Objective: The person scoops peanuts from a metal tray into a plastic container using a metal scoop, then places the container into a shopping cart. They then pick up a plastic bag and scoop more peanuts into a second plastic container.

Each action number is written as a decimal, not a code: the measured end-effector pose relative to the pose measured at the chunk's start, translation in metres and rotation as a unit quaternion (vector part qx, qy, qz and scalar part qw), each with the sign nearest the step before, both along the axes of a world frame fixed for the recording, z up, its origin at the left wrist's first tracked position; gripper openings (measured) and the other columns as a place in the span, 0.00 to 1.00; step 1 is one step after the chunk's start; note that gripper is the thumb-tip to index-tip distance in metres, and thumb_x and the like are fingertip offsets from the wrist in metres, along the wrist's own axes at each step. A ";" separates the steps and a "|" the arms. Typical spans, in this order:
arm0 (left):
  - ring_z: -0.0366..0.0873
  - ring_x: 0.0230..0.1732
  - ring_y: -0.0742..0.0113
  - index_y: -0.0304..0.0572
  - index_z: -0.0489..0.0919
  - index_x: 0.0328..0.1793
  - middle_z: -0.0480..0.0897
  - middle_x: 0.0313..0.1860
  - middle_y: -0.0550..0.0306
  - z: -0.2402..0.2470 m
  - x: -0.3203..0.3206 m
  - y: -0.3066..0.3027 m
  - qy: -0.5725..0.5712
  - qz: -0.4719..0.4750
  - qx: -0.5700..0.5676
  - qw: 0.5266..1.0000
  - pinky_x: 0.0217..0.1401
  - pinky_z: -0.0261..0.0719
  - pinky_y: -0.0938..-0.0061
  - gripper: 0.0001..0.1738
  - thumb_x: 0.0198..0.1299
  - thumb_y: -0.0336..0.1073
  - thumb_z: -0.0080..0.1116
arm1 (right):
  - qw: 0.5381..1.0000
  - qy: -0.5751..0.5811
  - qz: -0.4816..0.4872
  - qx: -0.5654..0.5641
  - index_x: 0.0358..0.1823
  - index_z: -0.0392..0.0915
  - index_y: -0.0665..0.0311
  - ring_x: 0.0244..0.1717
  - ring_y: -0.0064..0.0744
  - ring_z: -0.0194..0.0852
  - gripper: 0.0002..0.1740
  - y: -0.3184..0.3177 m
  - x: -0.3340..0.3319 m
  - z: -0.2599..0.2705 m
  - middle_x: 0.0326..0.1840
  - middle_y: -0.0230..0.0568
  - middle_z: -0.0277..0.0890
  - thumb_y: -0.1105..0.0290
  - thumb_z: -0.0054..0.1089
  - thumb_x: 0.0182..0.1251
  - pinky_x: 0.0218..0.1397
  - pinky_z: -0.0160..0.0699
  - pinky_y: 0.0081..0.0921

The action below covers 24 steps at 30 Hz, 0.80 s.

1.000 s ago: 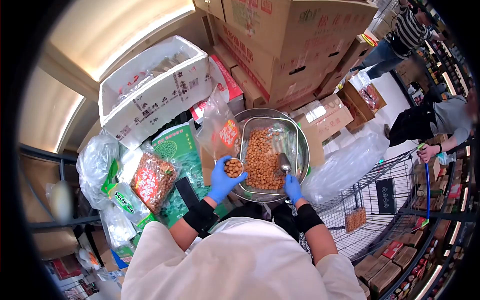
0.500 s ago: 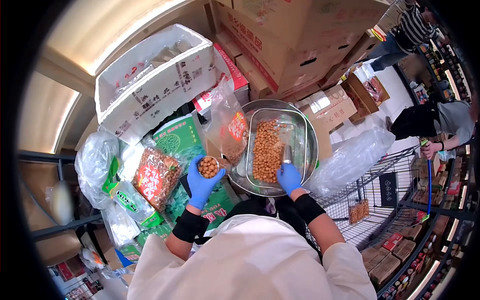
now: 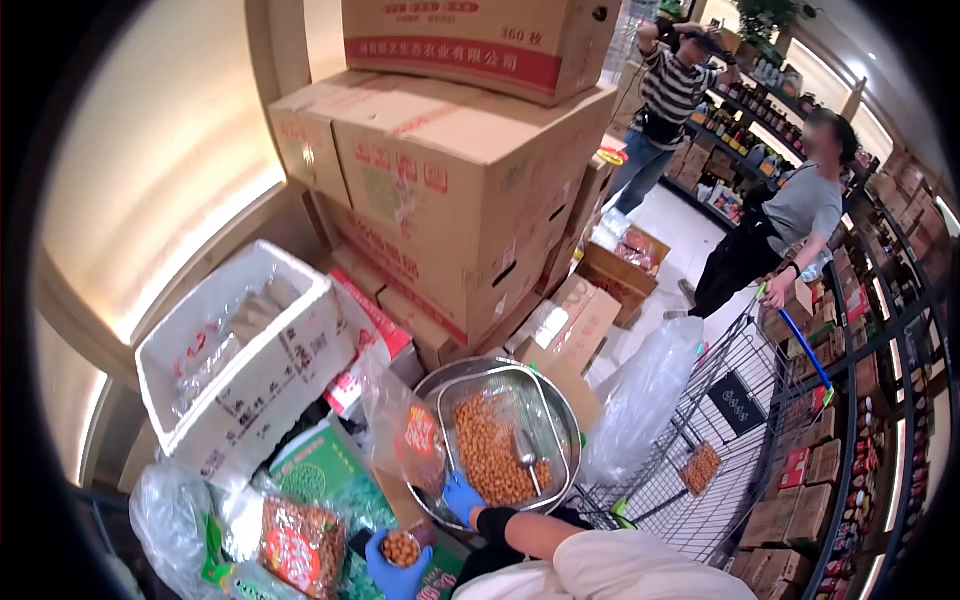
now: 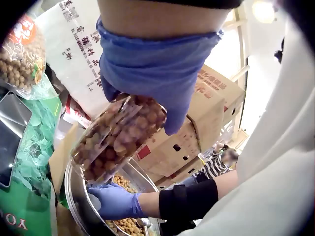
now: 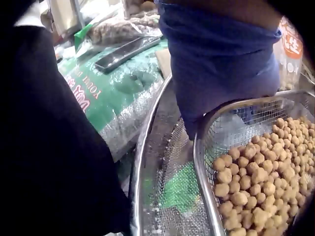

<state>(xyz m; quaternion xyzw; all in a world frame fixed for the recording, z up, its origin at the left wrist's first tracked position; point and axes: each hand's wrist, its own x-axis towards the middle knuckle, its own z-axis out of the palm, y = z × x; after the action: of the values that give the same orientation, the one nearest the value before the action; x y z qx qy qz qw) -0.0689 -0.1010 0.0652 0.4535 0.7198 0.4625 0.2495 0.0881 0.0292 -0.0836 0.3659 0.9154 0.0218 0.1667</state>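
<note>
We hold the clear jar (image 4: 120, 138) of brown balls just outside the near left edge of the steel pan (image 4: 75, 196); the fingers of the left hand (image 4: 152, 73) wrap its wall. The right hand (image 3: 462, 498) has released the scoop (image 3: 527, 452) and moved to the near left corner of the mesh basket (image 5: 199, 164). Whether its fingers grasp the pale round piece (image 4: 95, 202) beside them, we cannot tell. The scoop now lies near the basket's right edge. We judge scooping paused or complete, since the jar looks full.
</note>
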 end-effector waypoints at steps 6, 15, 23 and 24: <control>0.75 0.44 0.60 0.36 0.72 0.55 0.75 0.45 0.50 0.036 -0.007 -0.001 0.024 -0.027 -0.059 0.998 0.50 0.76 0.69 0.40 0.36 0.42 0.82 | 0.999 0.013 -0.009 -0.035 0.49 0.80 0.66 0.65 0.46 0.66 0.18 0.004 -0.007 -0.005 0.52 0.46 0.78 0.68 0.44 0.65 0.77 0.40 0.51; 0.78 0.43 0.64 0.39 0.72 0.55 0.78 0.46 0.53 0.009 -0.012 0.018 0.004 -0.051 -0.085 0.995 0.47 0.79 0.71 0.34 0.41 0.31 0.78 | 0.906 0.308 -0.071 -0.282 0.54 0.69 0.62 0.56 0.51 0.72 0.35 0.024 0.022 0.030 0.49 0.51 0.73 0.52 0.68 0.46 0.65 0.61 0.47; 0.77 0.44 0.68 0.39 0.70 0.55 0.76 0.47 0.55 -0.027 0.012 0.048 -0.028 -0.125 -0.031 0.991 0.49 0.80 0.74 0.34 0.42 0.26 0.76 | 0.753 0.544 -0.131 -0.346 0.66 0.63 0.59 0.60 0.52 0.69 0.38 0.054 0.065 0.102 0.60 0.57 0.67 0.52 0.67 0.57 0.63 0.69 0.41; 0.77 0.45 0.67 0.39 0.70 0.55 0.76 0.46 0.55 -0.023 0.021 0.052 -0.034 -0.138 -0.019 0.990 0.49 0.80 0.74 0.33 0.43 0.26 0.76 | 0.737 0.574 -0.122 -0.334 0.65 0.64 0.60 0.60 0.51 0.69 0.38 0.054 0.068 0.120 0.60 0.57 0.68 0.52 0.67 0.57 0.63 0.69 0.40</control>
<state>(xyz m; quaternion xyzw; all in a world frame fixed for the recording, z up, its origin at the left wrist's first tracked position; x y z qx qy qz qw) -0.0475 -0.0485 0.0424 0.5278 0.6499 0.4250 0.3442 0.1562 0.0834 0.0368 0.3380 0.7334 -0.5202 -0.2780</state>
